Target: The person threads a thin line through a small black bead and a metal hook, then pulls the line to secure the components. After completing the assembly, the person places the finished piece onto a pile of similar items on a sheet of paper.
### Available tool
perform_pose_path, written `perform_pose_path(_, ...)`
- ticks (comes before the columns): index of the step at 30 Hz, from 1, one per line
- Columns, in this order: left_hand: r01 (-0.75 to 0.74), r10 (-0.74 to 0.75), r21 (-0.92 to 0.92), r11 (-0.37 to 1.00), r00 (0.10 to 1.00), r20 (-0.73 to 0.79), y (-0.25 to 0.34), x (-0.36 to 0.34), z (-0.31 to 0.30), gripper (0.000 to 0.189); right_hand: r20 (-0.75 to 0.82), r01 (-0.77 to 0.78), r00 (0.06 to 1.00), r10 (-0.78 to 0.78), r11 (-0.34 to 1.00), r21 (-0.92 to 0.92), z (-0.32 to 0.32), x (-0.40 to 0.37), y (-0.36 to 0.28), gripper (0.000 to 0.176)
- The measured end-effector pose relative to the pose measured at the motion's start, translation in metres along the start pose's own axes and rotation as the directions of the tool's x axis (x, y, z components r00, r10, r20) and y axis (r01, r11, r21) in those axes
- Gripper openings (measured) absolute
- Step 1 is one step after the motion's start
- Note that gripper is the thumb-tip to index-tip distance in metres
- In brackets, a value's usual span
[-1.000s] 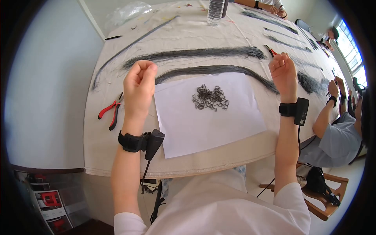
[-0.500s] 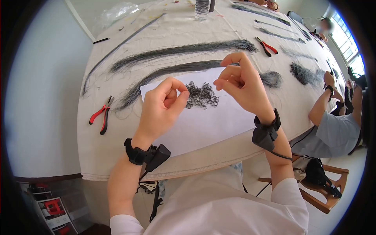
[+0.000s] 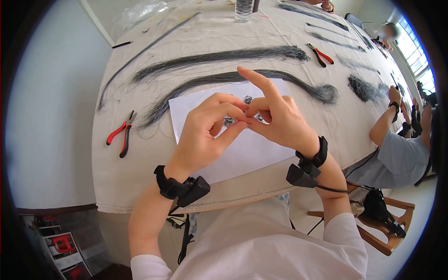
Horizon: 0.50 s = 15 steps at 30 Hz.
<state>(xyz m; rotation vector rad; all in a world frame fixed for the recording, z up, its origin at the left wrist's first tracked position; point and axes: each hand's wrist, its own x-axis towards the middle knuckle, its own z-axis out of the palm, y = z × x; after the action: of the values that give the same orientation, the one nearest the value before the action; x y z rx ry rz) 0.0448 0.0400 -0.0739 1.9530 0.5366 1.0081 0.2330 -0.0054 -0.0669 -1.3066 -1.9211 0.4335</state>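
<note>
My left hand (image 3: 207, 128) and my right hand (image 3: 280, 119) meet at the fingertips over a white paper sheet (image 3: 247, 151). Thumb and fingers of the left hand are pinched together; whatever they hold is too small to make out. On the right, thumb and fingers also pinch, with one finger raised, and a tiny dark thing shows between the two hands. Beneath them lies a pile of small dark curled rings (image 3: 248, 99), mostly hidden by my fingers. Just behind the paper runs a long bundle of dark grey strands (image 3: 205, 81).
Red-and-black pliers (image 3: 122, 133) lie at the left, and another pair (image 3: 320, 55) at the upper right. A second strand bundle (image 3: 219, 58) lies farther back, near a clear bottle (image 3: 243, 10). A co-worker's arm (image 3: 385, 122) reaches in at the right.
Both hands have come together above the ring pile, the right moving left and the left moving right. They now cover more of the pile, and one right finger is stretched up.
</note>
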Motion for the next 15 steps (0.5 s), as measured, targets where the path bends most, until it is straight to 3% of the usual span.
perform_pose_path(10,0.069,-0.069,-0.020,0.997,0.998,-0.002,-0.0050,-0.0061,0.0062,0.006,0.001,0.049,0.999,-0.049,0.998,0.029,0.0063,-0.0005,0.0000,0.089)
perform_pose_path(12,0.191,-0.211,-0.312,0.931,0.977,-0.030,-0.0033,-0.0084,0.0085,0.002,0.024,-0.023,1.000,0.020,0.992,0.124,0.0020,0.0005,-0.0051,0.081)
perform_pose_path(13,0.190,-0.210,-0.311,0.931,0.977,-0.030,-0.0024,-0.0080,0.0067,0.002,0.055,-0.097,0.995,0.087,0.972,0.216,0.0004,0.0006,-0.0069,0.073)
perform_pose_path(14,0.252,-0.275,-0.435,0.864,0.961,0.010,-0.0009,-0.0075,0.0033,0.005,0.054,-0.096,0.995,0.087,0.972,0.215,0.0003,0.0000,-0.0064,0.073)
perform_pose_path(15,0.310,-0.333,-0.547,0.778,0.941,0.059,-0.0004,-0.0071,0.0005,0.008,0.053,-0.131,0.991,0.120,0.932,0.337,0.0005,-0.0007,-0.0055,0.063)
